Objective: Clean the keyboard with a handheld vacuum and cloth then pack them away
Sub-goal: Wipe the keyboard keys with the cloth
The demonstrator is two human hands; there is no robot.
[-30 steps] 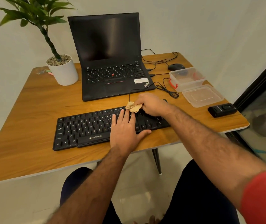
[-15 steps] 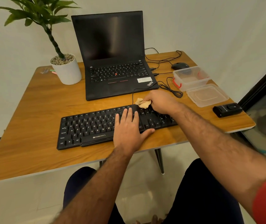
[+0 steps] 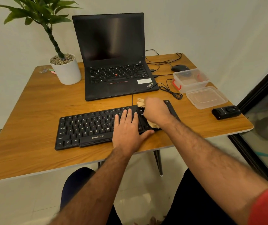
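Note:
A black keyboard point(image 3: 87, 129) lies across the front of the wooden table point(image 3: 32, 114). My left hand point(image 3: 127, 127) rests flat on its right-middle keys, fingers straight. My right hand point(image 3: 156, 112) grips a crumpled tan cloth point(image 3: 140, 102) and presses it on the keys at the keyboard's right end. Cloth shows above and below the fist. A small black handheld vacuum point(image 3: 226, 112) lies on the table near the right edge, apart from both hands.
An open black laptop point(image 3: 113, 73) stands behind the keyboard, a potted plant point(image 3: 65, 69) to its left. A clear plastic box point(image 3: 190, 80) with red clips and its lid point(image 3: 206, 97) sit at the right, with a black mouse point(image 3: 179, 68) and cables point(image 3: 170, 90) behind.
My right hand with the cloth has slid toward me and a little right over the keyboard's right end. My left hand has stayed flat on the keys.

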